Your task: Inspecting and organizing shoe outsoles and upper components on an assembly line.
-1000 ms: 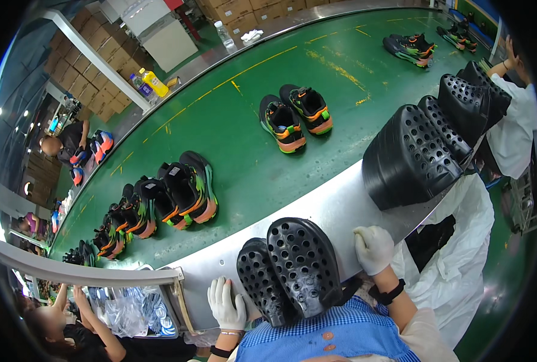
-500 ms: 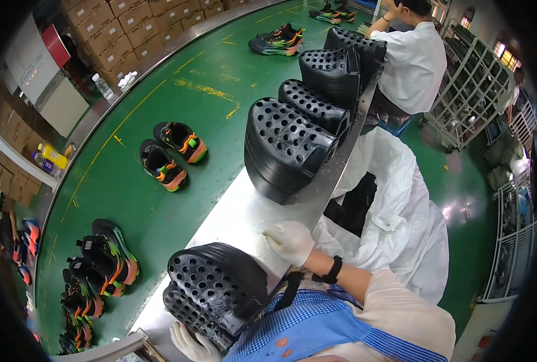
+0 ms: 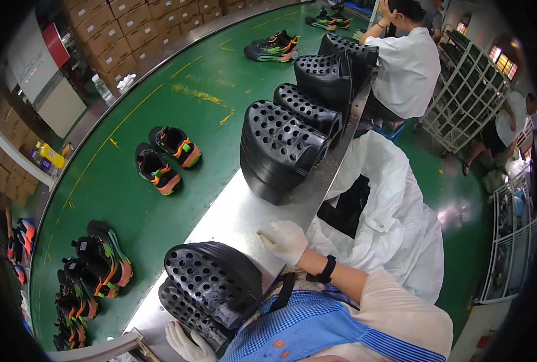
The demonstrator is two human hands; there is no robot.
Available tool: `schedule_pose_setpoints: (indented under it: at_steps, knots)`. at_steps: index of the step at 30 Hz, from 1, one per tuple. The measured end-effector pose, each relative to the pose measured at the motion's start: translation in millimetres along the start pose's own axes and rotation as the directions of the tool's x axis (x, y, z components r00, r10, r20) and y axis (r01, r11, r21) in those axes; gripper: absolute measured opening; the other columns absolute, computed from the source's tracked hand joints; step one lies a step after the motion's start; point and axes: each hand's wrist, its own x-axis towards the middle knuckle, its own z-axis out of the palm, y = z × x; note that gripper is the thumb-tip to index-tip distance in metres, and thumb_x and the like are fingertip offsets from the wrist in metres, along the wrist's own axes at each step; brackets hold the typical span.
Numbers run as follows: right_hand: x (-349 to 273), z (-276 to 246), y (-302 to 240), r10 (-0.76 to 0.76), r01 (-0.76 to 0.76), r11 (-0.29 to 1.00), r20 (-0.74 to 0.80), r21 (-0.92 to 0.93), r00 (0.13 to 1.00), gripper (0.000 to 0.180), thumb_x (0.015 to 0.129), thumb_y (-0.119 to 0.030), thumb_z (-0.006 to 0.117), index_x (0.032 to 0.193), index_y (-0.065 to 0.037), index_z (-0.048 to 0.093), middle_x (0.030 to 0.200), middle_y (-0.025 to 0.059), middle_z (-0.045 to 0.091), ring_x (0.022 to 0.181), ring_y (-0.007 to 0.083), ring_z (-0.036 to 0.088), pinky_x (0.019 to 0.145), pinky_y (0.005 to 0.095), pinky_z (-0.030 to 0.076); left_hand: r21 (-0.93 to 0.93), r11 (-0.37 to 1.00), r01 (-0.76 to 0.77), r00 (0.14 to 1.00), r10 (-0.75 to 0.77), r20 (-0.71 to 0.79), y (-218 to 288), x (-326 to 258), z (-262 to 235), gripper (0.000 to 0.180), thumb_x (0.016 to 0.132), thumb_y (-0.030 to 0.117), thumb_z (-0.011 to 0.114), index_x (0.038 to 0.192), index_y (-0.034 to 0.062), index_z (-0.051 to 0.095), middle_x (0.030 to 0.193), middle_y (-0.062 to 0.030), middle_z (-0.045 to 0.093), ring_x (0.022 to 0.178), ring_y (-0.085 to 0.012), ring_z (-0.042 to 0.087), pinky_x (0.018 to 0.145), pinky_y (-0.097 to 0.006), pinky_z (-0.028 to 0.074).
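My right hand [image 3: 284, 241], in a white glove with a black wristband, rests flat on the metal counter [image 3: 235, 217] just right of a pair of black perforated shoe trays [image 3: 211, 289] stacked against my chest. My left hand [image 3: 187, 344], also gloved, lies at the lower edge under the stack, touching its underside. Neither hand grips anything that I can see. Further along the counter stands a big stack of the same black perforated trays [image 3: 280, 148].
A green conveyor belt [image 3: 160, 108] carries pairs of black, orange and green sneakers [image 3: 166, 158], with more sneakers [image 3: 90, 271] at the lower left. A large white bag [image 3: 389, 211] hangs off the counter. A person in white [image 3: 404, 66] works further on. Wire racks [image 3: 470, 90] stand at the right.
The view has swung right along the counter. My right hand slid a little forward on the metal; the left hand stays under the tray stack.
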Motion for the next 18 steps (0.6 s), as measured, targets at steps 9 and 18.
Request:
schedule_pose_setpoints:
  at_steps: [9,18]
  knots:
    - [-4.7,6.6,6.2,-0.012,0.012,0.997,-0.001,-0.080,1.000,0.011,0.084,-0.019,0.069,0.091,-0.013,0.075,0.074,0.0100,0.062,0.070,0.0311,0.063,0.061,0.0443,0.049,-0.006,1.000,-0.030,0.999,0.030,-0.042,5.4,4.8,-2.2,0.043,0.102,0.028,0.057,0.133,-0.0013,0.062,0.133,-0.0225,0.062,0.125,-0.0419,0.056,0.109,-0.052,0.042]
    - [-3.6,4.7,6.0,0.013,-0.013,0.997,0.002,-0.071,1.000,0.013,0.085,-0.020,0.067,0.093,-0.014,0.075,0.077,0.0097,0.063,0.072,0.0308,0.064,0.064,0.0441,0.050,0.001,0.998,-0.060,0.996,0.060,-0.070,8.5,9.3,-2.1,0.041,0.101,0.026,0.059,0.131,-0.0024,0.063,0.133,-0.0227,0.062,0.123,-0.0421,0.057,0.108,-0.051,0.044]
